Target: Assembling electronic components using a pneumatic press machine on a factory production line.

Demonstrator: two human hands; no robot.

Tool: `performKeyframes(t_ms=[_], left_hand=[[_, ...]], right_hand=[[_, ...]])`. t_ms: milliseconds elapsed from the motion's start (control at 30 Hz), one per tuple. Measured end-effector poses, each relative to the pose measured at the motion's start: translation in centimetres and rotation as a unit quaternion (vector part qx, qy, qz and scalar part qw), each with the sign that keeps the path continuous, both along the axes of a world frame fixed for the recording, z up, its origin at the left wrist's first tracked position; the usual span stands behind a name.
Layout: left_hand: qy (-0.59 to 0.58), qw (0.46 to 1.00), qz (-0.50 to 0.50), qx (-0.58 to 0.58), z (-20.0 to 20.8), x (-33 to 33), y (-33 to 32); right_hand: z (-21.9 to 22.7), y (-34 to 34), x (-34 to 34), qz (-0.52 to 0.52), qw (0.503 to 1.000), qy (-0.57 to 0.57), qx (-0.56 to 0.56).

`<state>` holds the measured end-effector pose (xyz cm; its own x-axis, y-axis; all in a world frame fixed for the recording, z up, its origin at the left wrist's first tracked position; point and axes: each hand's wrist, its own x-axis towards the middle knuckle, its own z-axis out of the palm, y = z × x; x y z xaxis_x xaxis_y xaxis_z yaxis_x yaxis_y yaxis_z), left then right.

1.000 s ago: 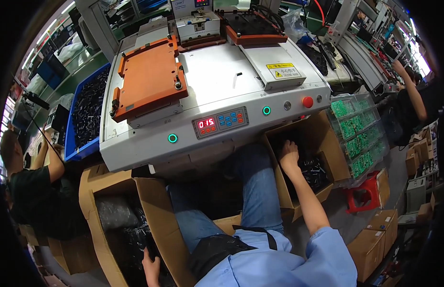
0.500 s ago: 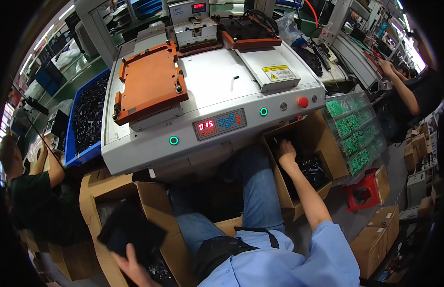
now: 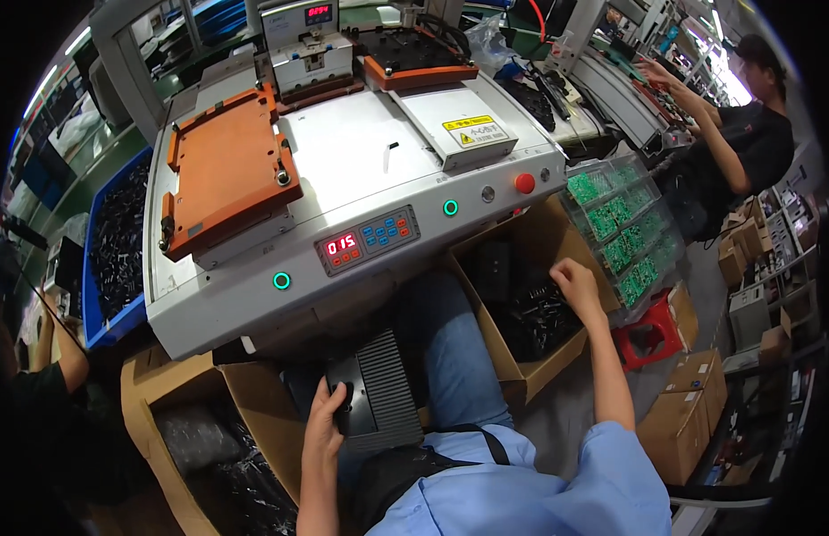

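A black plastic housing panel (image 3: 383,393) with a ribbed side is held in my left hand (image 3: 323,420), over my lap, below the front of the white machine. My thumb lies on its smooth part. My right hand (image 3: 575,288) is above the right side of a cardboard box (image 3: 508,377) full of small black parts (image 3: 541,320). Its fingers are curled together, and whatever may be between them is hidden. To the left, a second cardboard box (image 3: 139,406) contains black panels in clear plastic bags (image 3: 200,435).
The white machine (image 3: 343,147) carries an orange fixture plate (image 3: 227,170), lit green buttons and a red knob (image 3: 524,183). At its left stands a blue bin (image 3: 97,332) of black parts. Green circuit boards (image 3: 615,214) sit in clear trays at right, above a red stool (image 3: 651,330). A person works beyond.
My left hand has brought the black panel from over the left box to my lap. My right hand has come up from inside the right box and shifted right.
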<state>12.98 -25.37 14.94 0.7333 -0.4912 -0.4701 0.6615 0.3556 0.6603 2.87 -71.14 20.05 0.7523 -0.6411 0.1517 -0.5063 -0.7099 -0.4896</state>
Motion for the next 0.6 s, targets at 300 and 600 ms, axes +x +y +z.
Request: performKeyframes(t_ms=[300, 600], left_hand=[[-0.02, 1.0, -0.013, -0.021, -0.1, 0.8, 0.4], [-0.041, 0.996, -0.073, -0.026, 1.6, 0.9, 0.7]], right_hand=[[-5.8, 2.5, -2.4, 0.126, 0.965, 0.058, -0.224], [-6.5, 2.0, -2.0, 0.146, 0.941, 0.026, -0.304]])
